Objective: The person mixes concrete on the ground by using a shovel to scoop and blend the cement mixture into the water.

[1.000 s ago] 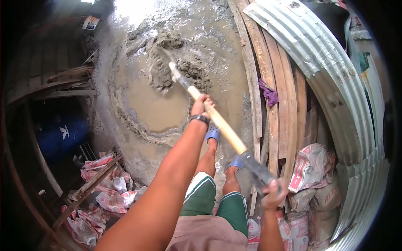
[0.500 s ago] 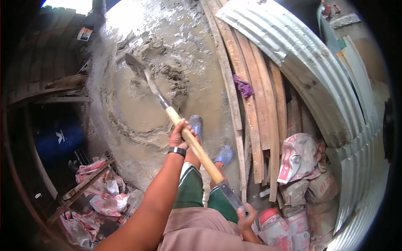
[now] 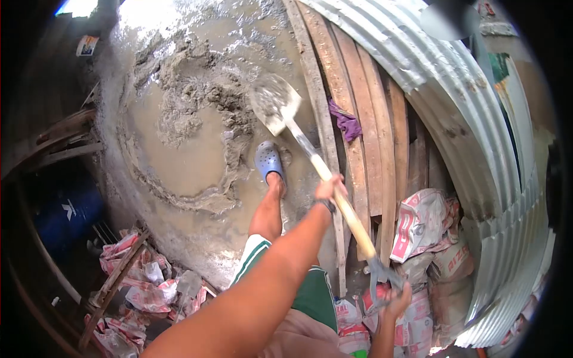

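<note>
A shovel point(image 3: 353, 219) with a pale wooden shaft slants across the middle of the view. Midway up that shaft my left hand point(image 3: 330, 187) is closed, a dark band on its wrist. My right hand point(image 3: 396, 300) grips the grey handle at the near end. Wet grey mix lies on the shovel's blade point(image 3: 276, 102), which is over the right side of the mixing area. To the blade's left sits a lumpy heap of wet cement mix point(image 3: 200, 83) around a pool of murky water point(image 3: 185, 155). My foot in a blue clog point(image 3: 268, 160) stands at the heap's edge.
Long wooden planks point(image 3: 376, 119) run along the right, with a purple cloth point(image 3: 345, 122) on them. Beyond them curves corrugated metal sheeting point(image 3: 453, 101). Cement bags point(image 3: 421, 224) are stacked at lower right. Crumpled bags point(image 3: 149, 286) and a blue drum point(image 3: 68, 212) are at left.
The shovel has swung from the heap to the right, and its blade now shows its mix-covered face. Both hands have moved right with it, still gripping.
</note>
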### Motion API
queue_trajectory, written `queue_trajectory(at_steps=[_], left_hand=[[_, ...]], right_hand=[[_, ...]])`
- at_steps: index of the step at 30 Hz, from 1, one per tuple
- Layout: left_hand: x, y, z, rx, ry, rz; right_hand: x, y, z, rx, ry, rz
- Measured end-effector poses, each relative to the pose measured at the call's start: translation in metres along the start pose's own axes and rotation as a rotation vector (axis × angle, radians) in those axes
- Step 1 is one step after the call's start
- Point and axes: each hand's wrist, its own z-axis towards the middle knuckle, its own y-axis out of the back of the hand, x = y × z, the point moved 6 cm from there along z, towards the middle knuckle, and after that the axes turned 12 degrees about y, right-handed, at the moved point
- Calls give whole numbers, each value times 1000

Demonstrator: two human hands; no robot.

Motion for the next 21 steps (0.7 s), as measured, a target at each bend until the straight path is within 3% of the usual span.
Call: queue_trajectory(at_steps=[1,2,3,5,10,13,15,17,19,21], left_hand=[[-50,7,11,18,-54,93],[-88,12,27,49,-25,-107],[-131,12,28,28,-68,-77],[-195,-8,14,55,-24,-293],[-250,-28,-86,9,-104,-419],[-284,-17,-136,87,-83,-545],[-308,-1,-176,131,-134,-580],[-332,18,-218,116,-170,-624],[-351,44,-242,-60,-159,-619],[-368,51,-252,-166,-185,-597]], right_hand=[[10,-57,2,63,-8,-15],[22,-110,8,35,-30,-23],[35,-153,10,8,-49,-30],[72,-218,4,211,65,-38],[148,-236,-23,259,48,-77],[208,-262,-70,477,234,-14],[240,-276,-110,646,485,-158],[265,-282,-150,749,1475,-484],[264,-316,-189,1184,1411,-450],[261,-333,-186,1209,1359,-416]])
